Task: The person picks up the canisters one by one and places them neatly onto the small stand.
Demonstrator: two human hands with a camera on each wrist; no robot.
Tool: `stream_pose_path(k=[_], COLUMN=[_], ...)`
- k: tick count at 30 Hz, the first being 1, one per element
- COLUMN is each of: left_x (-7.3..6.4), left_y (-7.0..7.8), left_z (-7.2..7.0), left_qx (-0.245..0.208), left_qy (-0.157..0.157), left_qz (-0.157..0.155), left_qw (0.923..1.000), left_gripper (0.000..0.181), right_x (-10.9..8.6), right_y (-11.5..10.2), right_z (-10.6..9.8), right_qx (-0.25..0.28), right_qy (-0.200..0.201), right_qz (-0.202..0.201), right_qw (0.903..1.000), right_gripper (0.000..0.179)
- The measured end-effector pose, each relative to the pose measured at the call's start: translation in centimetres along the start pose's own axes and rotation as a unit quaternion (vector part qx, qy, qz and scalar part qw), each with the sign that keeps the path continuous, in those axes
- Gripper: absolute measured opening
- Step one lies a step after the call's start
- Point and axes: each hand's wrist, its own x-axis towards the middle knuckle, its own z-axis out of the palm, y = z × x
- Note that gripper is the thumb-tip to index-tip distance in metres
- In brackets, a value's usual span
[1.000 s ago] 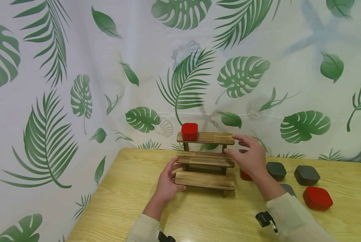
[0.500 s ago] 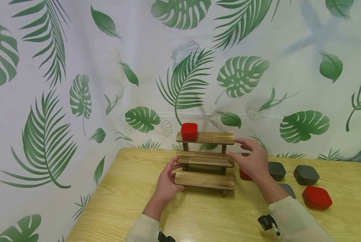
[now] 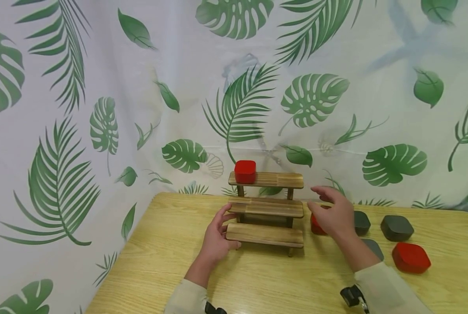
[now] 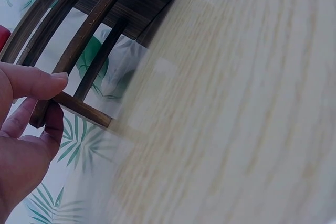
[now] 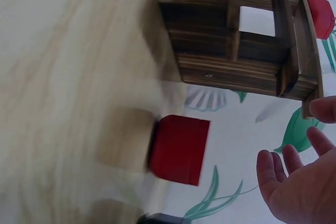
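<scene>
A three-tier wooden step stand [image 3: 265,235] is on the table, with a rounded red box [image 3: 245,172] at the left end of its top tier. My left hand [image 3: 215,240] grips the stand's left end; in the left wrist view the thumb and a bent finger pinch the end of one tier. To the right of the stand, my right hand [image 3: 333,213] hovers with parted, relaxed fingers, holding nothing and apart from the wood. Partly behind it in the head view is another red box [image 3: 318,226], seen more fully as the red box [image 5: 180,149] in the right wrist view.
Further right on the wood-grain table [image 3: 147,261] are dark grey boxes [image 3: 397,228], some partly covered by the right arm, and one more red box [image 3: 411,257]. A leaf-print curtain [image 3: 179,109] hangs close behind the stand and along the left side.
My right hand has drawn away from the stand's right side, moving right and slightly down. The left hand, the stand and the boxes have stayed put.
</scene>
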Motion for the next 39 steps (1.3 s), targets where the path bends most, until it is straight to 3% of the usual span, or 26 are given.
stream_pose_path(k=[20, 39], left_x=[-0.1, 0.0], left_y=[-0.1, -0.1], left_z=[0.0, 0.1], left_qx=[-0.009, -0.019], left_qy=[-0.003, 0.001], left_qz=[-0.001, 0.005], left_qw=[1.0, 0.9998], left_gripper=[0.11, 0.112], right_x=[-0.9, -1.1], right_y=[2.6, 4.2], right_z=[-0.4, -0.3], right_qx=[-0.064, -0.127], right_qy=[-0.028, -0.064], right_qz=[0.044, 0.031], right_qw=[0.9966, 0.9893], right_gripper=[0.045, 0.054])
